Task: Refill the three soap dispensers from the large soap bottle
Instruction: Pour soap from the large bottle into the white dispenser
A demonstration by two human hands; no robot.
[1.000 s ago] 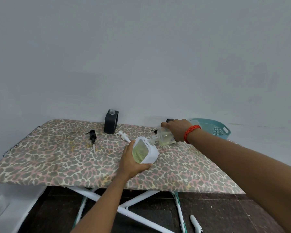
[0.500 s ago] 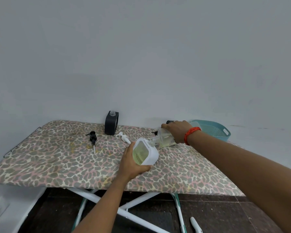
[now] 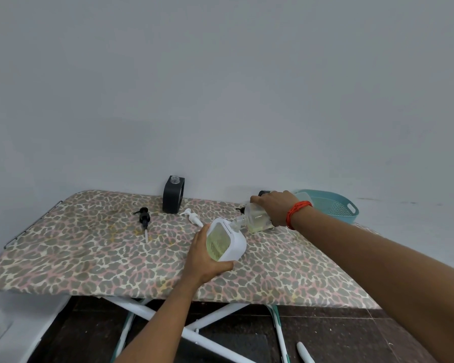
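My left hand [image 3: 203, 260] grips a white square soap dispenser [image 3: 227, 241] with a clear window showing yellow-green soap, tilted on the leopard-print board [image 3: 89, 252]. My right hand [image 3: 275, 205] grips the clear large soap bottle [image 3: 257, 218], tipped on its side with its neck at the dispenser's opening. A black dispenser [image 3: 173, 194] with an open top stands at the back. A black pump head [image 3: 144, 218] and a white pump head [image 3: 192, 216] lie loose on the board.
A teal basket [image 3: 336, 205] sits behind my right wrist at the board's far right. A dark object [image 3: 264, 193] is mostly hidden behind my right hand. The board stands on white crossed legs [image 3: 194, 328] over a dark floor, against a grey wall.
Both hands stay nearly still, holding bottle and dispenser together. The view has shifted slightly.
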